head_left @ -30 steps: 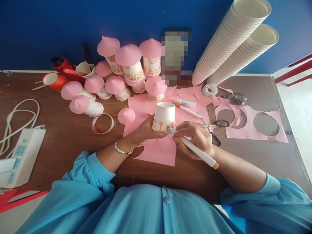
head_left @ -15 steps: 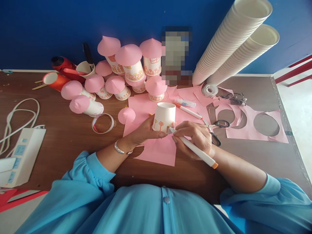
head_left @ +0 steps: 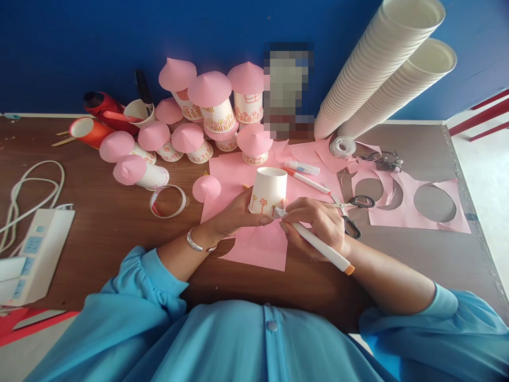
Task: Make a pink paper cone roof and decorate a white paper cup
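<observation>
A white paper cup (head_left: pixel 269 185) is in my left hand (head_left: pixel 238 213), gripped by its lower left side, with the thumb along the bottom. Red and orange flowers are drawn around its lower part. My right hand (head_left: pixel 318 225) is closed around a white marker (head_left: pixel 318 243) with an orange end. The marker's tip meets the cup low on its right side. Beneath the cup lie sheets of pink paper (head_left: pixel 262 249). Just behind the right hand, a second white marker (head_left: pixel 312 183) and a glue stick (head_left: pixel 304 167) rest on the paper.
Decorated cups with pink cone roofs (head_left: pixel 210 90) stand at the back left. Two tall stacks of paper cups (head_left: pixel 377 63) lean at the back right. Scissors (head_left: pixel 352 212) and cut pink paper (head_left: pixel 417 220) lie right. A tape ring (head_left: pixel 167 201) and power strip (head_left: pixel 51 249) are left.
</observation>
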Tool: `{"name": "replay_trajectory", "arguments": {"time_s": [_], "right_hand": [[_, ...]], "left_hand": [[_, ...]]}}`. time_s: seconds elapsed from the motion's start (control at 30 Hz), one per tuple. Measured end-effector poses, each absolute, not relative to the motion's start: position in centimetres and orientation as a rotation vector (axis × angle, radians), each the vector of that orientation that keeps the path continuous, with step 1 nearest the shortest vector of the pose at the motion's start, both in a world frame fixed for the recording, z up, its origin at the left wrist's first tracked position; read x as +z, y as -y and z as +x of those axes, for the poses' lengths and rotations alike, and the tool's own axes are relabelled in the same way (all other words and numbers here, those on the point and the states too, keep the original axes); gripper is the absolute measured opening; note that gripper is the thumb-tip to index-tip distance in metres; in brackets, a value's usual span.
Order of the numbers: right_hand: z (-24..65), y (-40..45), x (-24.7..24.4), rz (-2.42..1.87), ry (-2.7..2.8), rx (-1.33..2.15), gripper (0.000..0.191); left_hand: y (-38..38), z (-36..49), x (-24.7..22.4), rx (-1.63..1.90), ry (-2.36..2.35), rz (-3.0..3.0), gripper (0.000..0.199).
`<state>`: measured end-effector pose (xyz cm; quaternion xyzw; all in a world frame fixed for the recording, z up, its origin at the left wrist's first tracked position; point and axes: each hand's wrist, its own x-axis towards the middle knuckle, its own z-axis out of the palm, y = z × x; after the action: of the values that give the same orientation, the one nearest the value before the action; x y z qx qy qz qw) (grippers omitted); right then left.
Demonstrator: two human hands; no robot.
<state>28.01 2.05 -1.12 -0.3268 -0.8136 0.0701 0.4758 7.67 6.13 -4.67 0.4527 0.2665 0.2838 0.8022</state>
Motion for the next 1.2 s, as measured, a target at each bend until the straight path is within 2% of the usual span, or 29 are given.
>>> {"name": "replay_trajectory", "arguments": {"time_s": [0.6, 1.2], "right_hand": [[27.91, -2.01, -1.00, -0.819, 1.976, 0.170, 0.014], [28.01, -1.97, -1.09, -0.804, 1.991, 0.186, 0.015]], "left_hand": [[-6.29, 7.66, -4.73, 0.607, -0.547, 0.990, 0.037], [-6.19, 7.70, -4.67, 0.594, -0.583, 0.978, 0.044]]}}
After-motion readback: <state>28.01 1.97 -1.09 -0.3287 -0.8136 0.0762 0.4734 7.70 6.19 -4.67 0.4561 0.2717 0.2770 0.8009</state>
